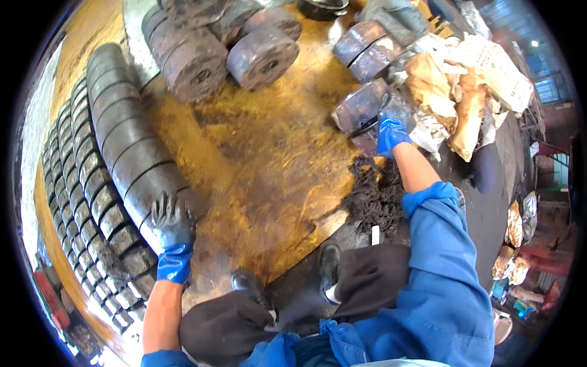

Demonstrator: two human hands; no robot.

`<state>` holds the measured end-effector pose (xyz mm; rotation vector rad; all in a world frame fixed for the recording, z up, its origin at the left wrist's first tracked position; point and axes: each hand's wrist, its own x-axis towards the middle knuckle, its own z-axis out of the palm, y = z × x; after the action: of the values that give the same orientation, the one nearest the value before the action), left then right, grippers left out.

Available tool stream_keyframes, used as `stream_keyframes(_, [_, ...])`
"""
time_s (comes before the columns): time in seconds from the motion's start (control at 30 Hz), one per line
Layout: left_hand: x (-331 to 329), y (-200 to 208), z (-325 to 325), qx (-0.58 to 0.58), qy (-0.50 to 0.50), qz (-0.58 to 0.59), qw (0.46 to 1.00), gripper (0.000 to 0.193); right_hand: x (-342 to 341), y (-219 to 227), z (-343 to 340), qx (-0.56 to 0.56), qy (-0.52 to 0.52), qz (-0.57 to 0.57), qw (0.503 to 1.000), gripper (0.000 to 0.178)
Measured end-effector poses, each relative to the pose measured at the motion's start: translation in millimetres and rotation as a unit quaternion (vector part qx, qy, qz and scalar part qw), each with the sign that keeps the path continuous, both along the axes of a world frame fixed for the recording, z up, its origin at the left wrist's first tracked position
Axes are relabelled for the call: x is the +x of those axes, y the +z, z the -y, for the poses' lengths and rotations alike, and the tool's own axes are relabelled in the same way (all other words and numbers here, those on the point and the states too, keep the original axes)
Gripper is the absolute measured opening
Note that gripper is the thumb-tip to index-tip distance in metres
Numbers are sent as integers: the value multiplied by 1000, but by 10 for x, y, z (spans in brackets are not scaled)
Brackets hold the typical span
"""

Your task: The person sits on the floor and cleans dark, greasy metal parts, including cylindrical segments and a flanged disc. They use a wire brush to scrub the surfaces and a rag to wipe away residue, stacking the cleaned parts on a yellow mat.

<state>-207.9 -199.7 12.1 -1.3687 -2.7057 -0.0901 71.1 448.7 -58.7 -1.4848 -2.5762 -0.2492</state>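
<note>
My left hand (171,221), in a grey-coated glove with a blue cuff, lies with fingers spread on the near end of a long row of dark, smooth cylinders (131,137). At the right, my right hand (396,115) wears a matching glove. Its fingers are curled at the end of a dark, scuffed cylinder (359,106); the fingertips are partly hidden. Just beyond that cylinder is a pair of similar cylinders (367,51). Below my right forearm sits a heap of black, crumbly shreds (374,194).
Several thick cylinders with centre holes (263,58) are grouped at the far side. Rows of shiny blocks (101,196) line the left. Crumpled paper sacks (431,85) pile up at the right. A stained yellow floor plate (257,159) lies between, with my shoes (329,266) at its near edge.
</note>
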Motion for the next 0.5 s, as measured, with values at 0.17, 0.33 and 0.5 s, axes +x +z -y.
stream_keyframes(0.17, [-1,30,2,21,3,-17,1000,38,-301,650,-183,-25,3,-99,995,43])
stream_keyframes(0.33, [64,115,-63,16,14,-24,999,32,-302,893,-75,-46,-17,-85,995,40])
stream_keyframes(0.5, [70,65,-171,9,-3,-19,1000,34,-83,642,-261,-46,-55,-94,993,35])
